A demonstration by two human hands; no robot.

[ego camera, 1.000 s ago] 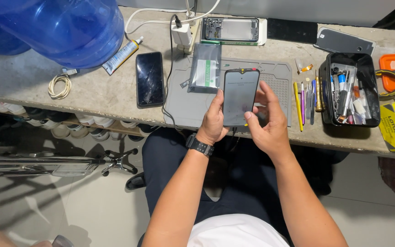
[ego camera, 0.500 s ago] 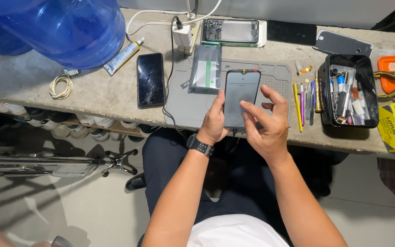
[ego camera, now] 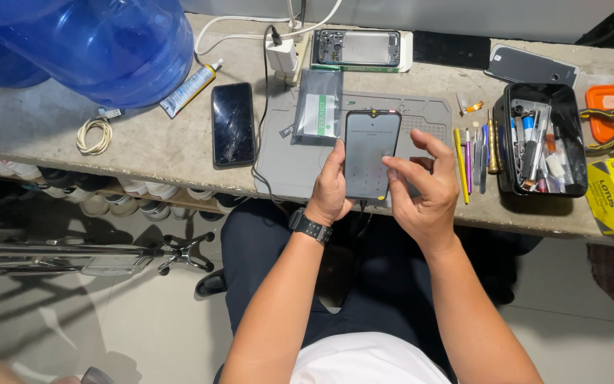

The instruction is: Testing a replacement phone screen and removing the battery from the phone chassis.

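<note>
Head view shows the left hand (ego camera: 332, 188) gripping a dark phone (ego camera: 371, 153) along its left edge, fingers wrapped behind and thumb on the side, holding it upright over a grey mat (ego camera: 428, 121) on the worktop (ego camera: 143, 149). Right hand (ego camera: 424, 188) sits just right of the phone with fingers loosely spread, its forefinger tip touching the lit screen. Left of the left hand lies a second black phone (ego camera: 233, 124) with a cracked face. Right of the right hand, a row of coloured tools (ego camera: 474, 156) and a black tray (ego camera: 538, 139) of tools. Beyond the hands, a grey pouch (ego camera: 318, 107)
</note>
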